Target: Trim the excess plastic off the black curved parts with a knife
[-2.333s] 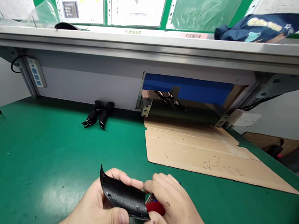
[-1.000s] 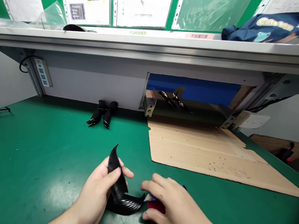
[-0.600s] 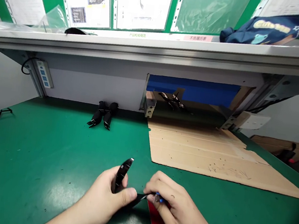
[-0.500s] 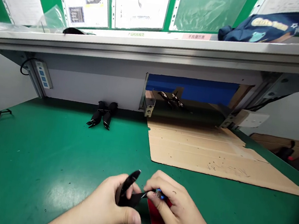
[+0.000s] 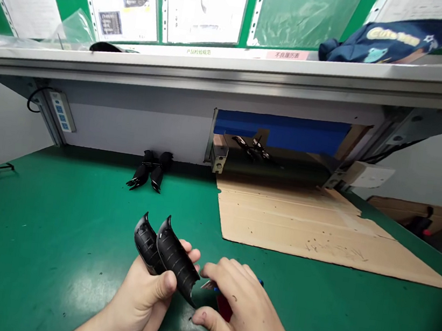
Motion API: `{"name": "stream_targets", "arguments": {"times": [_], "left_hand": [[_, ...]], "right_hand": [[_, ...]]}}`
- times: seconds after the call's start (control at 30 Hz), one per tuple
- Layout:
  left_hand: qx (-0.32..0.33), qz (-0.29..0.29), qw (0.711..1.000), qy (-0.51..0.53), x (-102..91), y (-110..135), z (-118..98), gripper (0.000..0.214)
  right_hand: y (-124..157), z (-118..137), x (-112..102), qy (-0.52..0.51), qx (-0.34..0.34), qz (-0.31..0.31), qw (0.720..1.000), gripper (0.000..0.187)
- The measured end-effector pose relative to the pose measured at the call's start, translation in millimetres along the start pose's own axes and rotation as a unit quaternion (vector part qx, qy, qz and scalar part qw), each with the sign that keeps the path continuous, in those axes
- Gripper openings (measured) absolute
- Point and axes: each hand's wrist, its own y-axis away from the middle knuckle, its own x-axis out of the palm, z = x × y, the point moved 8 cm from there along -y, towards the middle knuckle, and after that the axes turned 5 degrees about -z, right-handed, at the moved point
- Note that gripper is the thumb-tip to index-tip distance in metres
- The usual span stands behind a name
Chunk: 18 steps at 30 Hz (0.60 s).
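My left hand (image 5: 142, 299) grips two curved black plastic parts (image 5: 166, 253) side by side, thumb pressed on the front one, their pointed tips up. My right hand (image 5: 238, 309) is just to their right, fingers curled over a red-handled tool (image 5: 224, 305) with a small metal tip (image 5: 210, 284) showing near the parts' lower end. Both hands are low over the green bench mat (image 5: 53, 230), near its front edge.
A flat sheet of cardboard (image 5: 310, 226) lies at the right, leading into an opening with a blue panel (image 5: 282, 130). More black parts (image 5: 149, 172) lie against the back wall. A shelf rail (image 5: 233, 72) with papers and a dark blue cloth (image 5: 384, 38) hangs above.
The single joined black piece held earlier now shows as two separate curved parts in my left hand. My right hand has drawn slightly back from them with the tool.
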Motion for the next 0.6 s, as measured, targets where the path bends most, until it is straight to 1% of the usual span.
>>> {"name": "stream_targets", "arguments": {"times": [0.07, 0.1, 0.27, 0.33, 0.4, 0.5, 0.6], "left_hand": [[-0.02, 0.003, 1.0, 0.004, 2.1, 2, 5, 0.054], [-0.02, 0.003, 1.0, -0.001, 2.1, 2, 6, 0.054], [0.03, -0.016, 0.995, -0.094, -5.8, 0, 4, 0.059], [0.047, -0.026, 0.993, -0.107, -8.9, 0, 1, 0.059], [0.06, -0.028, 0.993, -0.102, -8.8, 0, -1, 0.059], [0.074, -0.026, 0.992, -0.099, -5.8, 1, -5, 0.06], [0.084, -0.026, 0.991, -0.099, -3.3, 2, -8, 0.059]], "right_hand": [[-1, 4, 3, 0.015, -0.006, -0.002, 1.0, 0.039], [-1, 4, 3, 0.02, -0.006, -0.005, 1.0, 0.04], [1, -5, -5, 0.025, 0.02, -0.042, 0.999, 0.043], [1, -8, -7, 0.008, 0.024, -0.051, 0.998, 0.041], [1, -8, -7, -0.01, 0.02, -0.046, 0.999, 0.042], [1, -6, -5, -0.023, 0.009, -0.035, 0.999, 0.052], [1, -2, -6, -0.016, -0.006, -0.039, 0.999, 0.06]]}}
